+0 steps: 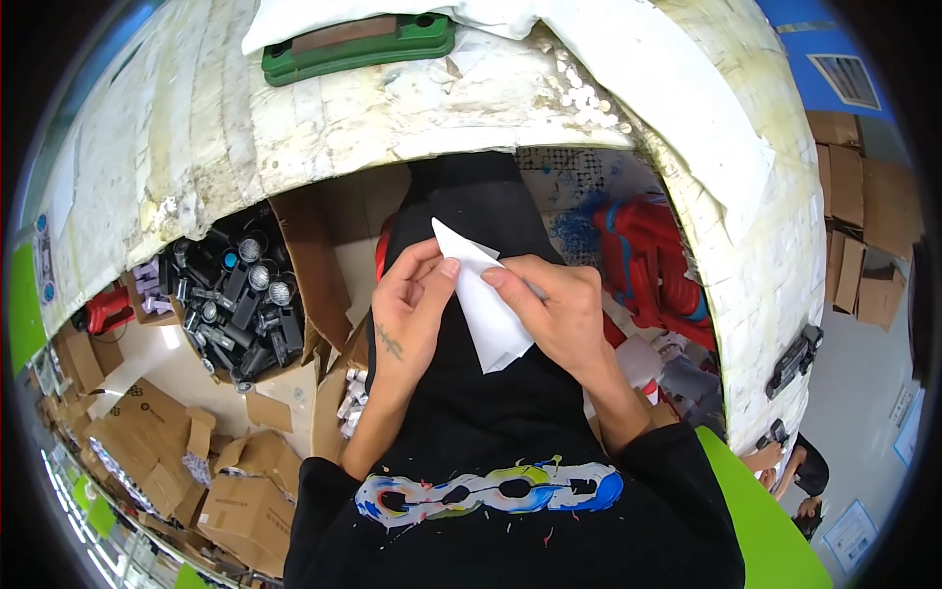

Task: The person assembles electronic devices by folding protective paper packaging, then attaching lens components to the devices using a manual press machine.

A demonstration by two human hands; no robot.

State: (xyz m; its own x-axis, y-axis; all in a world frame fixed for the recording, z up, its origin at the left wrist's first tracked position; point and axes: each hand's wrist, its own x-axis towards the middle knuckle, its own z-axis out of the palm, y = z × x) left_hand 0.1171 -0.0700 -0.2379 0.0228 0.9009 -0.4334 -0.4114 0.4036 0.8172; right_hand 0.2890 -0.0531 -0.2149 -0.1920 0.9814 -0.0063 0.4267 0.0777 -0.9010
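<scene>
A folded piece of white paper [488,319], pointed at its upper end, is held over my lap between both hands. My left hand [412,299] pinches its left edge near the top with thumb and fingers. From the other side, my right hand [554,299] grips the paper with the thumb on its front face; the fingers behind are partly hidden. Beyond my hands curves the edge of a worktable [324,137] covered in worn, stained white sheeting.
A green block with a brown strip [358,47] and white cloth or sheet [677,88] lie on the table. At lower left stands a cardboard box [314,265] of black flashlight-like parts [245,304]. More cartons [245,520] fill the floor. Red plastic [653,265] sits under the table. Another person [810,471] is at far right.
</scene>
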